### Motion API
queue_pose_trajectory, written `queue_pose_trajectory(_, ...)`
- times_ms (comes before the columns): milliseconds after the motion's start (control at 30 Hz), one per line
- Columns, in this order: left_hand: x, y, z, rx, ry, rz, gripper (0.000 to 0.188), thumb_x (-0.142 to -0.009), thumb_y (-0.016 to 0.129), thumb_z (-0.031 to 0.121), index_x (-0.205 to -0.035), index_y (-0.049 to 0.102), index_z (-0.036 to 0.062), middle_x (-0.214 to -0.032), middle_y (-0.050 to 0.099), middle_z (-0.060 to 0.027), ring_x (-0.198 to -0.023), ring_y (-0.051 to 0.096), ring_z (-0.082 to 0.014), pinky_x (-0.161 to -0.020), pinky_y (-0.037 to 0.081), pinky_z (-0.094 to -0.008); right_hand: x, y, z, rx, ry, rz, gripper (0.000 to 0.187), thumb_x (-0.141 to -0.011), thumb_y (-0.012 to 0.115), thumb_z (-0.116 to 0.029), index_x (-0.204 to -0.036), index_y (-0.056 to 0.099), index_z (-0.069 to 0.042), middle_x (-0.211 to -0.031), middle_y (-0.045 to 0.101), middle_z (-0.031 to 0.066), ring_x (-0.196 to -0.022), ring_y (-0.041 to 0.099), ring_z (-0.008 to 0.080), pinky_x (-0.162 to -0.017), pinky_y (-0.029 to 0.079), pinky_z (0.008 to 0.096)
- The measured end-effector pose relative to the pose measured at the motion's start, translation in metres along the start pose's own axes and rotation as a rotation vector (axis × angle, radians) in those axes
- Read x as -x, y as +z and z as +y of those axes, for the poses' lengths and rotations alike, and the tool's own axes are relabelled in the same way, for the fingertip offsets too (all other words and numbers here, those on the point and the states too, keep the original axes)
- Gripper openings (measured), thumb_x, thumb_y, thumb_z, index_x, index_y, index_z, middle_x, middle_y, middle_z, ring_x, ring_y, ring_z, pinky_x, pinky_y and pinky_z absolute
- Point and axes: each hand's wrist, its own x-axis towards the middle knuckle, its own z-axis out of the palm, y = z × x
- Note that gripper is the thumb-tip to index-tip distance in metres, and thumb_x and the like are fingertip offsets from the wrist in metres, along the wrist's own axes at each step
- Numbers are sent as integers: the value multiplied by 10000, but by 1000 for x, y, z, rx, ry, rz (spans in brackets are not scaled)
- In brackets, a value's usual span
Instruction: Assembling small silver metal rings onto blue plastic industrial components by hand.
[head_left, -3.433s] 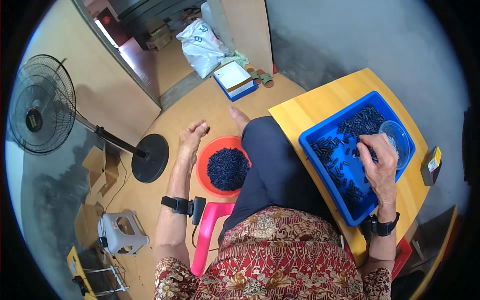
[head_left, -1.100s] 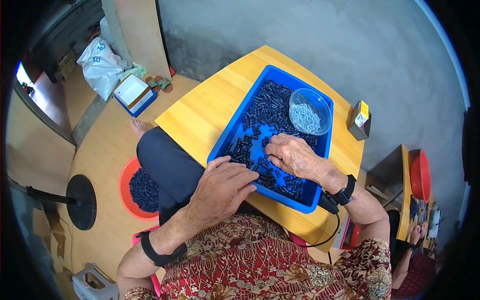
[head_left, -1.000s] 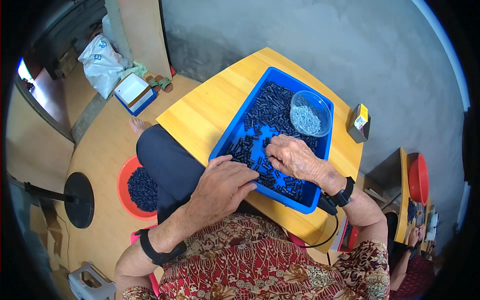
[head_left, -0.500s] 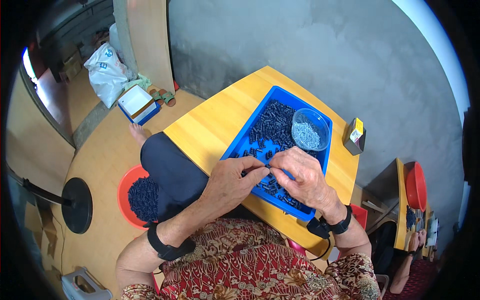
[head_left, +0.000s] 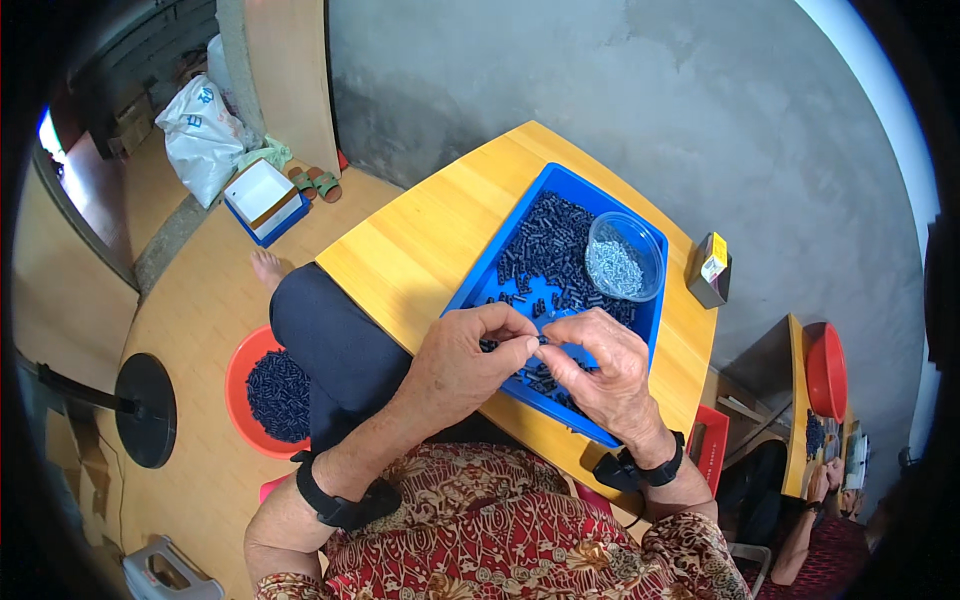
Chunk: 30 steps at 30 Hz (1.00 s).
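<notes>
My left hand [head_left: 468, 362] pinches a small black plastic piece [head_left: 541, 341] between thumb and forefinger, above the near part of a blue tray [head_left: 478, 281]. The tip of the piece shows between my hands. My right hand [head_left: 608, 372] meets it from the right, thumb and forefinger pinched together; what they hold is too small to make out. Many short black plastic pieces [head_left: 548, 238] lie heaped in the tray's far part, with looser ones under my hands. Inside the tray, at the right, a clear round tub [head_left: 626, 257] contains small silver metal parts, perhaps screws.
The tray sits on a yellow wooden table [head_left: 400, 255], with a small dark box [head_left: 709, 285] near its right edge. Left of my leg, a red basin [head_left: 240, 392] holds more black pieces. A round black stand base [head_left: 146, 411] is farther left. Another person's hands [head_left: 826, 478] work at the right.
My right hand has shifted slightly left and down, its fingers turning closer to my left fingertips. My left hand stays nearly in place. The view has shifted a little.
</notes>
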Motion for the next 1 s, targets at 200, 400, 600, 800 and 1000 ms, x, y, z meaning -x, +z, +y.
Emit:
queue_pose_trajectory(200,5,1,2,257,-56,-22,180,-942,693,174,-1022,702,13,-941,668,17,-893,577,-53,-825,468,-237,2,-6,-14,-6,41,41,213,-762,813,-26,-914,664,-28,-841,695,99,-739,669,268,-652,523,362)
queue_pose_trajectory(400,10,1,3,430,-93,-33,180,-942,697,181,-1024,712,22,-940,675,14,-882,579,-52,-837,458,-230,-2,4,-25,41,19,89,224,-747,832,-45,-909,678,-38,-847,694,92,-746,667,258,-651,517,352)
queue_pose_trajectory(600,11,-2,2,454,-76,-13,205,-953,680,210,-985,715,10,-910,663,26,-858,566,-44,-786,459,-222,-3,12,-17,-51,-2,101,268,-742,845,-46,-950,676,-44,-858,699,88,-753,669,244,-665,526,343)
queue_pose_trajectory(800,11,-5,1,458,-92,-26,218,-942,700,227,-1002,720,19,-928,679,8,-890,576,-61,-848,445,-239,-4,12,-11,-127,8,71,294,-741,851,-45,-973,671,-35,-896,713,94,-781,679,241,-681,537,344)
queue_pose_trajectory(1000,12,-5,-1,444,-110,-16,242,-949,703,252,-1008,728,19,-929,684,14,-888,574,-53,-842,442,-231,-4,9,-6,-142,-12,28,276,-748,847,-55,-962,676,-25,-919,718,118,-808,689,249,-699,547,348)
